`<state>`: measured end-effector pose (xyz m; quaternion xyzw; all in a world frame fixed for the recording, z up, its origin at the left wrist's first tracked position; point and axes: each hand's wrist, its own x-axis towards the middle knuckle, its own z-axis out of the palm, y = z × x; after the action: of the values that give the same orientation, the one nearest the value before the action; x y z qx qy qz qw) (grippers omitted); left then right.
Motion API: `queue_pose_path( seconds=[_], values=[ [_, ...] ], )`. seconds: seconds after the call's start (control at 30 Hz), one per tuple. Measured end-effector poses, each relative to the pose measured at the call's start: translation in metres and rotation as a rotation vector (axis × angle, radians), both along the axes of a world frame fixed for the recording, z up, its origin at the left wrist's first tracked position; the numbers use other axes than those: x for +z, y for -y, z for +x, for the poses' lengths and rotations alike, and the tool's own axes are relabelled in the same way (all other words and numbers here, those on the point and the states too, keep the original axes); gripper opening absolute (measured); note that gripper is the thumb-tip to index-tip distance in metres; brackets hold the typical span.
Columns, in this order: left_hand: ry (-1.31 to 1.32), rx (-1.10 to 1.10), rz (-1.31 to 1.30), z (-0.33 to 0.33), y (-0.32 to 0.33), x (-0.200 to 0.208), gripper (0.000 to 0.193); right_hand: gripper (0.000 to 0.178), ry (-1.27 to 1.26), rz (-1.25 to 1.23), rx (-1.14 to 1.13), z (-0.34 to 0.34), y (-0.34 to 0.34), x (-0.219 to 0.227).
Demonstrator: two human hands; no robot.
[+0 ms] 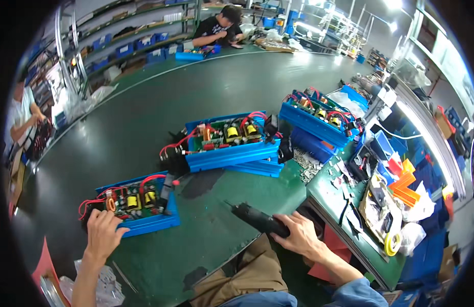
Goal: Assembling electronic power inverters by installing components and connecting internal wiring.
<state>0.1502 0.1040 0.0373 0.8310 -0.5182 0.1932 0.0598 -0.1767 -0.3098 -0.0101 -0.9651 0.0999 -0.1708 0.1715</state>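
Note:
My left hand (104, 233) grips the near left edge of a blue metal housing (154, 223), its fingers curled over the rim and the thumb along the front wall. Inside that housing sits a green circuit board with yellow-wrapped transformers (133, 201), a copper coil (110, 203) and red wires (86, 204). My right hand (298, 235) is wrapped round a black electric screwdriver (257, 217), held low over the bench near its front edge. The tool's thin tip points left and away from me, apart from the housing.
More blue housings with boards lie stacked (232, 155) farther back and at the right (319, 120). Beside them a blue bin (313, 145) stands near loose screws (307, 165). A cluttered side bench (370, 256) holds tape and orange bins (404, 188). Across the bench sits a person (216, 30); another stands far left.

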Motion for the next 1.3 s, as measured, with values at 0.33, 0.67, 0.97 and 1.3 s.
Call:
queue_pose_path(
  seconds=[0.33,0.67,0.97,1.3],
  values=[
    [0.302,0.444,-0.127,0.169,-0.079,-0.083,0.032,0.024,0.004,0.354,0.661,-0.006,-0.127,-0.100],
    [-0.354,0.007,-0.378,0.024,0.222,0.045,0.016,0.055,-0.459,0.321,0.848,0.006,-0.168,-0.302],
    [-0.198,-0.250,-0.331,-0.016,0.344,0.022,0.036,0.091,-1.338,0.801,0.547,0.008,-0.166,-0.212],
    [0.029,-0.335,-0.147,-0.009,0.361,0.010,0.032,0.063,-0.565,1.100,0.215,-0.026,-0.131,-0.177]
  ],
)
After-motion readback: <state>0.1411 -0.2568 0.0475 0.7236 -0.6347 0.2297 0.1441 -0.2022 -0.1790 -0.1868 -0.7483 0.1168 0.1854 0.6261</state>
